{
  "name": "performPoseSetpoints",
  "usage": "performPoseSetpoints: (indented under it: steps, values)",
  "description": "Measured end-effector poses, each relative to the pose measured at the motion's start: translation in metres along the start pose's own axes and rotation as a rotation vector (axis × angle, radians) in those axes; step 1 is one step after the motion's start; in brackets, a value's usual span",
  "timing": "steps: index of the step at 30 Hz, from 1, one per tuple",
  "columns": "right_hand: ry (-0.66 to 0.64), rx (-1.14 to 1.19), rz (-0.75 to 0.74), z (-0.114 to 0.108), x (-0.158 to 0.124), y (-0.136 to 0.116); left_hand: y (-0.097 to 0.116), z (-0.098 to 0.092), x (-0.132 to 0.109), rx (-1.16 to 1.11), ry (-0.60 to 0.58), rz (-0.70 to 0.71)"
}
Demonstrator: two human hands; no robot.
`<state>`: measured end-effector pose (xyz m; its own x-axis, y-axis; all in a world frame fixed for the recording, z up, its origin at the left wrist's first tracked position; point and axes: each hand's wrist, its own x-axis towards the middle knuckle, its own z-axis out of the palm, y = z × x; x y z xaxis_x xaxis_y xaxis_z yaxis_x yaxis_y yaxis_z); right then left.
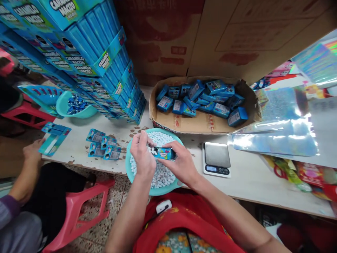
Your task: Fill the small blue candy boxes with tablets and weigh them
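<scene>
Our right hand (183,163) has its fingers gripping the box (164,153); our left hand (143,154) curls its fingers around pieces (153,150) at the box's nine-o'clock end. The box lies between both hands, long axis nine to three o'clock, over the bowl (158,192). On the worktop (250,175), the scale (217,154) sits at three.

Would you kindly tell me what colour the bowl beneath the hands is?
The bowl is light turquoise, seen best in the head view.

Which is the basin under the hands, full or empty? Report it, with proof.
Filled, not empty: white pieces spread across the turquoise basin, covering most of its visible inside. How deep they lie cannot be told.
</scene>
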<state>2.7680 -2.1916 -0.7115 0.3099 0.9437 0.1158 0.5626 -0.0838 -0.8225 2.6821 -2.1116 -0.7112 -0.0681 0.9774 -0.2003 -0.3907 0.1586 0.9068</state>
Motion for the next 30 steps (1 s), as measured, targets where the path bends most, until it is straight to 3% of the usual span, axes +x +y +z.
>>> performPoseSetpoints:
  steps: [3,7,13,20,27,30]
  values:
    - [0.018,-0.023,-0.008,0.002,0.001,0.000,-0.002,0.005,0.001,0.029,-0.016,0.039]
    - [0.002,-0.008,0.042,0.006,0.001,0.006,-0.008,0.010,0.004,-0.029,-0.028,-0.060]
    - [0.025,0.035,0.040,0.001,0.004,0.014,-0.007,0.012,0.005,-0.102,-0.018,-0.078]
    - [0.058,0.233,0.086,-0.005,0.003,0.033,-0.004,0.018,0.003,-0.130,-0.107,-0.119]
    - [0.079,0.256,0.088,-0.014,0.004,0.040,-0.018,0.036,-0.006,0.060,-0.071,0.050]
    - [0.096,0.246,0.080,-0.025,0.007,0.041,-0.019,0.044,-0.009,0.065,-0.106,0.079]
